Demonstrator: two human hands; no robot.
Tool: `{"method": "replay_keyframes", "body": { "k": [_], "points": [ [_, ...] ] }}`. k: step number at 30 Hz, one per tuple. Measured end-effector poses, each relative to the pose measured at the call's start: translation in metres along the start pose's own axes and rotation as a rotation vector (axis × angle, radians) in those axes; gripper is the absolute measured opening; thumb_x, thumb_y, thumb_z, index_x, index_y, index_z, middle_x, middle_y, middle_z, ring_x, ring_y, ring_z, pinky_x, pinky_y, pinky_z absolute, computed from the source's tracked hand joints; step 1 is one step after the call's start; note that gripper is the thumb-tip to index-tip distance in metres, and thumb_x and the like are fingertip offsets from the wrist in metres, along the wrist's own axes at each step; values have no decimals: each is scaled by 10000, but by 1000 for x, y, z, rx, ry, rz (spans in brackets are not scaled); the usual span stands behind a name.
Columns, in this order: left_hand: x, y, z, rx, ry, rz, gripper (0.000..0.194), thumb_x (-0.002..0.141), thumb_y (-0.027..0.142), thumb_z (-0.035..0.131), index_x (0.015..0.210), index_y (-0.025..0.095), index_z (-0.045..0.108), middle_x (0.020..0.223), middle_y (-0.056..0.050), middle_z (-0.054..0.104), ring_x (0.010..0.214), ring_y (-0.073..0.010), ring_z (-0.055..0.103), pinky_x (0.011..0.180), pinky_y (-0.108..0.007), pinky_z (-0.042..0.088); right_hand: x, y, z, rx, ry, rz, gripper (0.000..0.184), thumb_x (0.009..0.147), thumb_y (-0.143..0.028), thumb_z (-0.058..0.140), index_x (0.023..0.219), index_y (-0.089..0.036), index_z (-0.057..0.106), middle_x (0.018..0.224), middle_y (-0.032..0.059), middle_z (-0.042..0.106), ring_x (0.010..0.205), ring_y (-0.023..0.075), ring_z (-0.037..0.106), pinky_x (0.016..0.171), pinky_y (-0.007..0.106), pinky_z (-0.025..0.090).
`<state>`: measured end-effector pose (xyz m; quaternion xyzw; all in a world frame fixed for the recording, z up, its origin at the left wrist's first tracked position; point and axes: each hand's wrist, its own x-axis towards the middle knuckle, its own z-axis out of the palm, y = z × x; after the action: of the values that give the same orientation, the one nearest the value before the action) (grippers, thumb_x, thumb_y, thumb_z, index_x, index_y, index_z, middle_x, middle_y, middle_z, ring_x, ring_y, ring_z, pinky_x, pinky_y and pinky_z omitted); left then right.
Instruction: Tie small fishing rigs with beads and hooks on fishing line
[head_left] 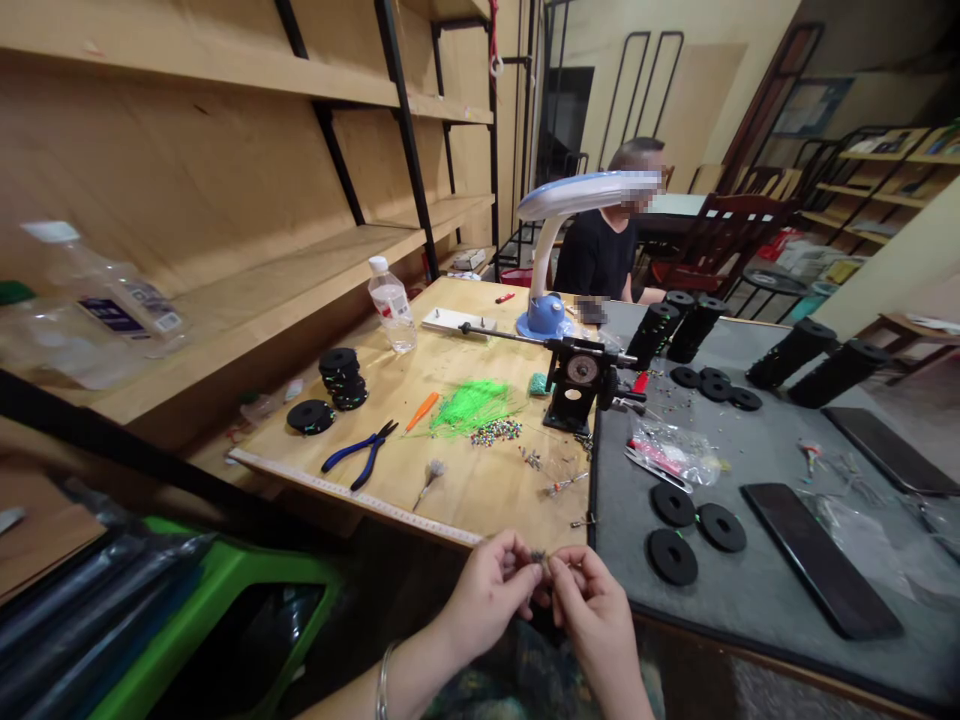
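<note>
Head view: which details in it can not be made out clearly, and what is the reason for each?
All in the head view:
- Small item between left hand and right hand: mostly covered by the fingers, too small to identify.
- Bead pile: beads too small to count.
- Dial on the black device: markings too small to read.
- Shelf bottle: label print blurred.
- Right forearm: cut off by the bottom edge.

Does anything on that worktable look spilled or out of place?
Possibly the small multicoloured beads: they lie loose on the wooden tabletop, beside a messy spread of bright green strands. That looks like a spill, though it may be deliberate. Nothing looks plainly broken.
</note>
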<state>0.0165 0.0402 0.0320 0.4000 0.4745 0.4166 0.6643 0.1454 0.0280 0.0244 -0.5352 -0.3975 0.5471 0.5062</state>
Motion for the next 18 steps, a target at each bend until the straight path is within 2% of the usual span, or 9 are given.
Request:
{"method": "replay_keyframes", "body": {
  "k": [4, 18],
  "points": [
    [-1, -2, 1, 60, 23, 26, 354, 696, 417, 731, 694, 176, 472, 555, 56, 520, 456, -72, 494, 405, -163, 417, 2, 5, 2, -24, -3, -1, 465, 681, -605, 703, 705, -153, 598, 421, -71, 463, 377, 79, 397, 390, 191, 296],
    [-2, -9, 0, 218, 45, 126, 204, 788, 306, 635, 698, 169, 514, 622, 18, 535, 559, -109, 535, 492, -182, 417, 2, -1, 3, -38, -11, 13, 473, 664, -616, 702, 706, -156, 600, 399, -82, 441, 365, 79, 370, 385, 197, 284]
  ]
}}
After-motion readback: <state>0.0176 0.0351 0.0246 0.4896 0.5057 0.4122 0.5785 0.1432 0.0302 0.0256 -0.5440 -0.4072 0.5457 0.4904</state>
